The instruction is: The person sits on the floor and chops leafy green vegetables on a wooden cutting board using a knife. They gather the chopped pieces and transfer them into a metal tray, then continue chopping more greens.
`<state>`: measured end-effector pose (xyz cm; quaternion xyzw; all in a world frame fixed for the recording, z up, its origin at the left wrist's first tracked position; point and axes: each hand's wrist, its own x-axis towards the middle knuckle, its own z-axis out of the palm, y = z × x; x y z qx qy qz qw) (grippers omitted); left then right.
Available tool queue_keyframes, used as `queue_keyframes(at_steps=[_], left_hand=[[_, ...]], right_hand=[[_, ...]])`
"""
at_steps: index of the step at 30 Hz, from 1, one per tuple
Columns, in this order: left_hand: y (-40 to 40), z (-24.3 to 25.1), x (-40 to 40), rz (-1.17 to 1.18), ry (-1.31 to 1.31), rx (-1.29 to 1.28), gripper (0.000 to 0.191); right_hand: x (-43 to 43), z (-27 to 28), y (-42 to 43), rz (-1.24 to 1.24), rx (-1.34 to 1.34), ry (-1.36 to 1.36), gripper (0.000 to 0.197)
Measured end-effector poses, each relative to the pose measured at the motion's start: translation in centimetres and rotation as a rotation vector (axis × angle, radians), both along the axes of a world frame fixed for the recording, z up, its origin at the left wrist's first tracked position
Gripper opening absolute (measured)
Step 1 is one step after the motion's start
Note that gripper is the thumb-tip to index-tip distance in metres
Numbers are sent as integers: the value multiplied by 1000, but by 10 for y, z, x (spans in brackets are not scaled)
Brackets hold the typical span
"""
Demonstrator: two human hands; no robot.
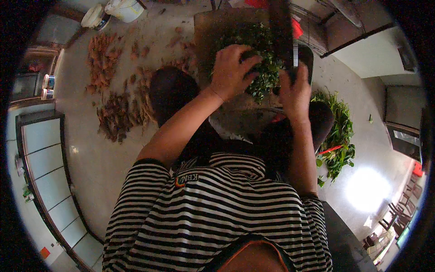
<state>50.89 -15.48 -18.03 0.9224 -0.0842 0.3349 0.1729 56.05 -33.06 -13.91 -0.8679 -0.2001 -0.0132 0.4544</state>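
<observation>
Chopped or loose leafy greens (pixel 263 80) lie heaped on a brown board or flat sheet (pixel 207 27) in front of my knees. My left hand (pixel 234 69) is over the left part of the heap, fingers spread and curved, with nothing seen in its grasp. At the right edge of the heap is my right hand (pixel 295 90), blurred, its fingers pointing away from me and apart. A dark upright bar or blade-like piece (pixel 280 34) rises just beyond the right hand; what it belongs to cannot be told.
Brown roots or tubers (pixel 103 57) lie spread on the floor at left, with more in a darker pile (pixel 115 115). A long heap of leafy stems (pixel 340 129) lies right of my knee. White buckets (pixel 124 10) stand at the far left. Wooden chairs (pixel 402 207) are at lower right.
</observation>
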Motion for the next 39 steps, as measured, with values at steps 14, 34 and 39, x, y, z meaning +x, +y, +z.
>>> queue_keyframes(at_steps=[14, 34, 39], left_hand=[[14, 1, 60, -215, -39, 155, 21], [39, -54, 15, 374, 140, -428, 35], [17, -44, 4, 87, 124, -402, 36]], right_hand=[[0, 37, -16, -46, 249, -23, 26], [-4, -6, 53, 210, -312, 104, 38], [-2, 3, 33, 34, -65, -116, 39]])
